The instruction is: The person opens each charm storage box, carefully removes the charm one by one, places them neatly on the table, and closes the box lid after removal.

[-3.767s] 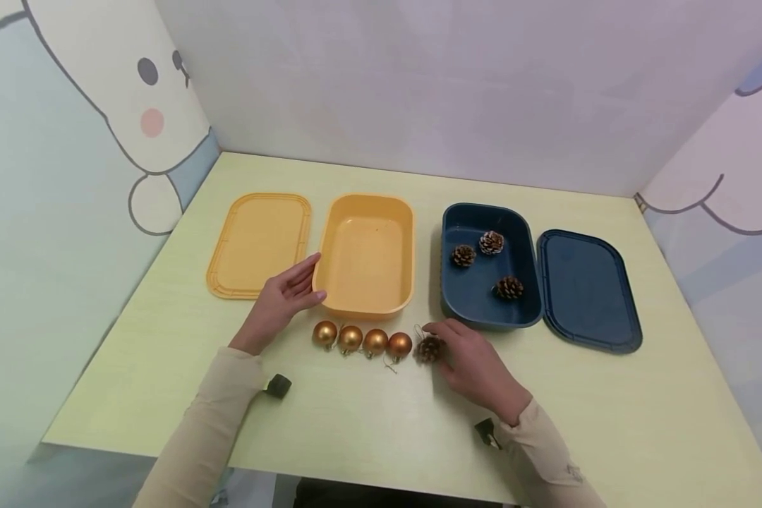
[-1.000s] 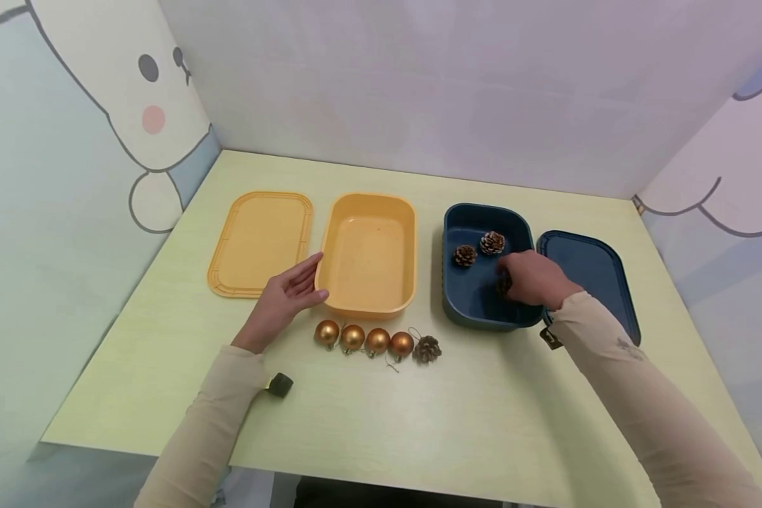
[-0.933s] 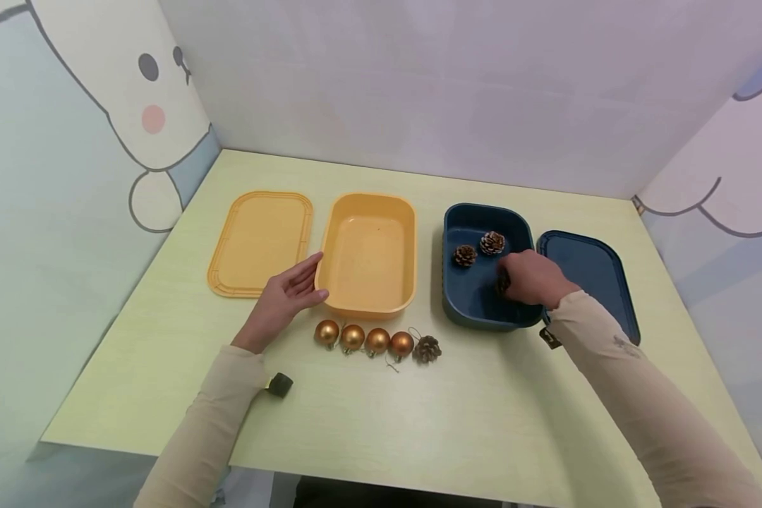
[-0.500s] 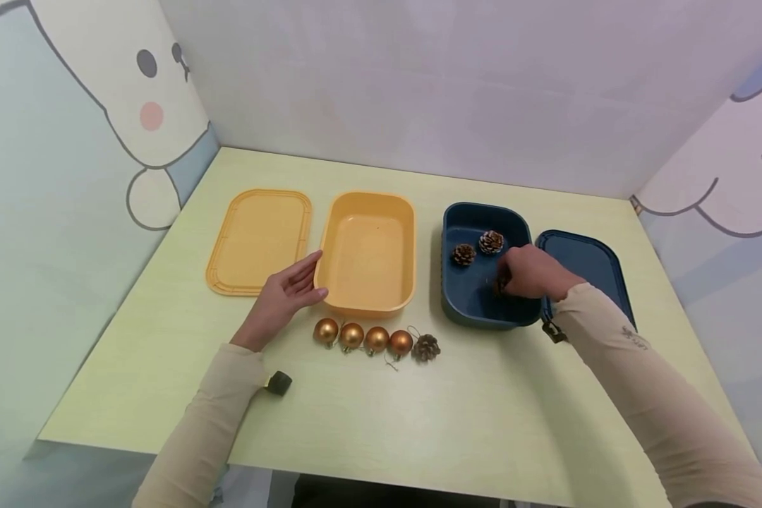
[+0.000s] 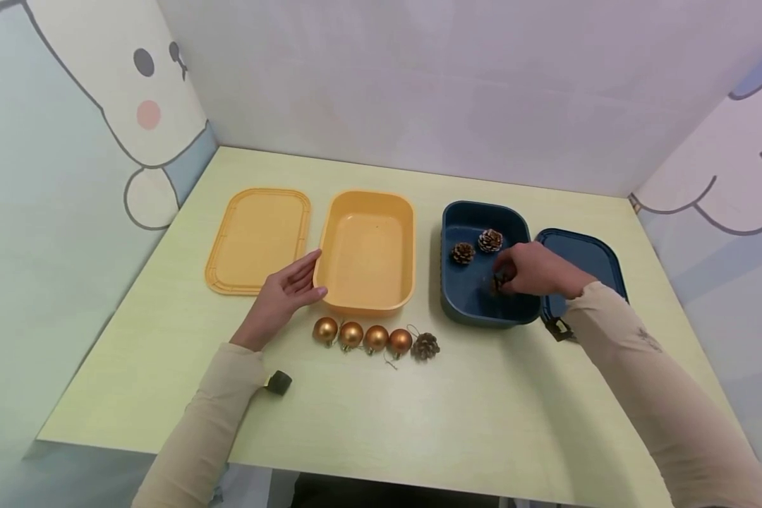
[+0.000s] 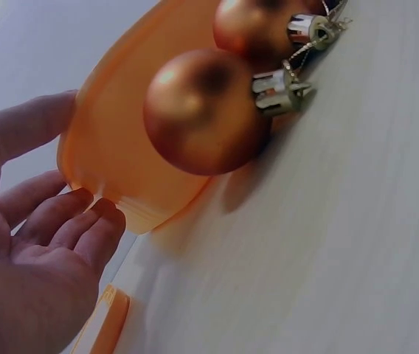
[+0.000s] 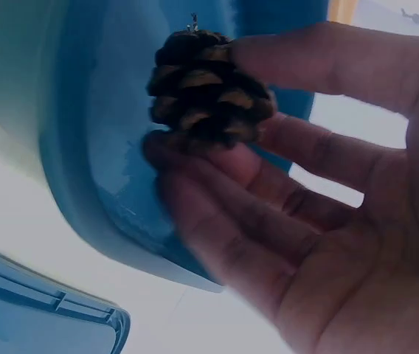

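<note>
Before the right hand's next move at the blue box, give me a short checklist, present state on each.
1. Right hand has the pine cone: ok, held between thumb and fingers.
2. That pine cone resting on the floor of the blue box: cannot tell.
3. Blue box uncovered: ok, blue lid lies beside it.
4. Left hand at the yellow box: ok, touching its side.
5. Table in front of the boxes clear: not ok, four baubles and a loose pine cone lie there.
</note>
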A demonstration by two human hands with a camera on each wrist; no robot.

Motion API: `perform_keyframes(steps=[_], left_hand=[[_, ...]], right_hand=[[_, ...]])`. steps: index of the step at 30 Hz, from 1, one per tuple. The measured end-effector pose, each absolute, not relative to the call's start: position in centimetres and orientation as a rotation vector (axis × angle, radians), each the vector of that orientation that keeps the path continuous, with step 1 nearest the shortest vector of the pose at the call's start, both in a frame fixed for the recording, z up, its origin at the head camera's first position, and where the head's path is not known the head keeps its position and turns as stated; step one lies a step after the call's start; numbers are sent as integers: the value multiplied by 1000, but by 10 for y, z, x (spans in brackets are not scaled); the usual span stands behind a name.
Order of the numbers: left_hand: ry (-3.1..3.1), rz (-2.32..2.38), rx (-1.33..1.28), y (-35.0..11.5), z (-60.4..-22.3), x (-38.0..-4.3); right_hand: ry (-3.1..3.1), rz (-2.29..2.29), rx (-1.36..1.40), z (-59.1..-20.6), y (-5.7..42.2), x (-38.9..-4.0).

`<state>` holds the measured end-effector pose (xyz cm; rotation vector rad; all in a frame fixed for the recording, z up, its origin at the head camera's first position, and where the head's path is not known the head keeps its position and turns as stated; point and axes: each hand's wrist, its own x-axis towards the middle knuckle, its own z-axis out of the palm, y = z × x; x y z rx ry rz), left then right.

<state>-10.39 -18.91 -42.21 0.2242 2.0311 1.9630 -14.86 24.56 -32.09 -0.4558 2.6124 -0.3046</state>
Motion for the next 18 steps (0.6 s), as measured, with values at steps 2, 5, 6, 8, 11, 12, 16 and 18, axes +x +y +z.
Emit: perform_keyframes(steps=[2, 5, 6, 8, 11, 12, 16, 18], left_hand=[[2033, 1959, 219, -189, -422, -104], [2031, 1958, 218, -189, -422, -105], [2031, 1957, 217, -189, -422, -105], [2032, 1956, 219, -189, -422, -105], [2034, 1956, 217, -189, -422, -105], [2033, 1956, 215, -189, -422, -105], [2027, 1963, 206, -189, -422, -104], [2026, 1964, 205, -189, -422, -104]], right_hand=[[2616, -352, -479, -319, 246, -146], [2636, -423, -526, -316, 247, -139], [2643, -448, -540, -315, 248, -136], [2663, -489, -571, -313, 249, -129], [2699, -543, -627, -310, 249, -118], [2710, -564, -643, -309, 249, -114], [2720, -673, -689, -307, 245, -98], [2703, -733, -679, -307, 243, -90]])
